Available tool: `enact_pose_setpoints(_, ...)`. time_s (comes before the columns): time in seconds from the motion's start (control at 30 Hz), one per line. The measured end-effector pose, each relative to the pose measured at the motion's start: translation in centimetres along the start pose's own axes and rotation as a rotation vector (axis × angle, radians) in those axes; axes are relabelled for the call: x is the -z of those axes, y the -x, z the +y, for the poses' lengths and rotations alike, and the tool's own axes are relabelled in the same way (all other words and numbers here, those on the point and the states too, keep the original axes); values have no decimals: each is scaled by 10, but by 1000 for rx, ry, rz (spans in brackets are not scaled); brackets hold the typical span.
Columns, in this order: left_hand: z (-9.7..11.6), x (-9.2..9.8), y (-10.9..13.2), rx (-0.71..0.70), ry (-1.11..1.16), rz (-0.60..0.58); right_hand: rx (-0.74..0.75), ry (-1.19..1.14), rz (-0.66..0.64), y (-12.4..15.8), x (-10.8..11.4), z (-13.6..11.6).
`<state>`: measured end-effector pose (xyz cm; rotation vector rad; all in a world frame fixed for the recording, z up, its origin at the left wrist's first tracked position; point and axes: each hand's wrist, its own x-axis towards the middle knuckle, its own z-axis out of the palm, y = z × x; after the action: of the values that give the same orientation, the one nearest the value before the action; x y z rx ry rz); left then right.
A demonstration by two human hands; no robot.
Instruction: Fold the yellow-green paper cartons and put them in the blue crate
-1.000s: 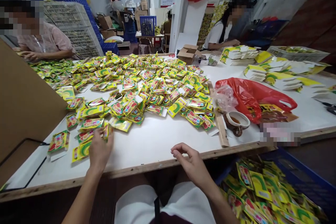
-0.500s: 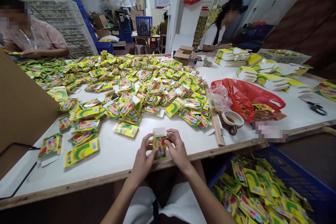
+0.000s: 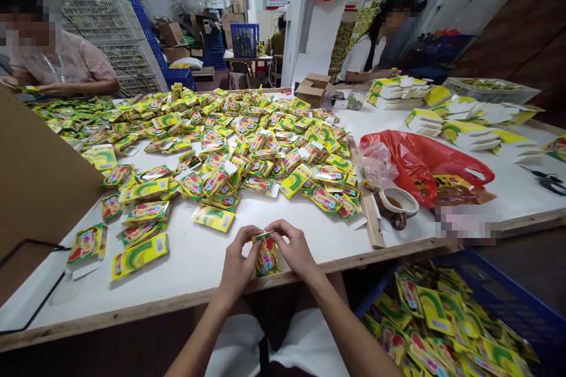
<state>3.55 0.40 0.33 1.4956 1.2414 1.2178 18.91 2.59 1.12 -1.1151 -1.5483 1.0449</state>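
Observation:
Both my hands hold one small yellow and green carton [image 3: 266, 257] upright over the front edge of the white table [image 3: 283, 230]. My left hand [image 3: 236, 264] grips its left side, and my right hand [image 3: 295, 250] pinches its top right, thumbs meeting over the folded white flap. A big heap of the same flat cartons [image 3: 247, 141] covers the table beyond my hands. The nearest loose carton [image 3: 213, 217] lies just left of my hands.
A blue crate [image 3: 446, 318] of cartons sits by my right knee. A red plastic bag [image 3: 424, 162], a cup [image 3: 398, 203] and a wooden strip [image 3: 366, 200] lie at right. Brown cardboard [image 3: 39, 177] leans at left. Two other people sit across the table.
My left hand took a carton from the left pile and brought it to the middle, where my right hand joined it. The carton's white top flap has since been folded down.

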Motion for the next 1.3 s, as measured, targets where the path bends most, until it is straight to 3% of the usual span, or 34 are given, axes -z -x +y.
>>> enact_pose_setpoints(0.17,9,0,0,24,-21,-1,39,43,21,8,-2,-7)
enact_pose_setpoints(0.47,11,-3,-6,178,143,73,-49,123,50,-1,-3,-16)
enact_pose_setpoints(0.67,7,-1,6,71,53,11,-43,-14,-2,10,-10,-10)
enact_pose_setpoints(0.73,5,7,3,-12,-55,-16,-33,10,26,17,-2,-14)
enact_pose_setpoints(0.8,2,22,-6,-74,-228,-2,-48,128,121,30,28,-23)
enact_pose_setpoints(0.87,-5,41,-19,-66,-469,85,-119,327,239,50,80,-34)
enact_pose_setpoints(1.0,-21,61,-42,107,-957,233,-264,815,240,98,189,-45)
enact_pose_setpoints(1.07,-26,56,-44,159,-1070,197,-278,853,227,113,206,-45)
enact_pose_setpoints(1.13,-27,46,-39,172,-1119,146,-283,760,167,114,192,-45)
enact_pose_setpoints(1.3,-20,32,-10,49,-1085,46,-239,451,-53,84,103,-48)
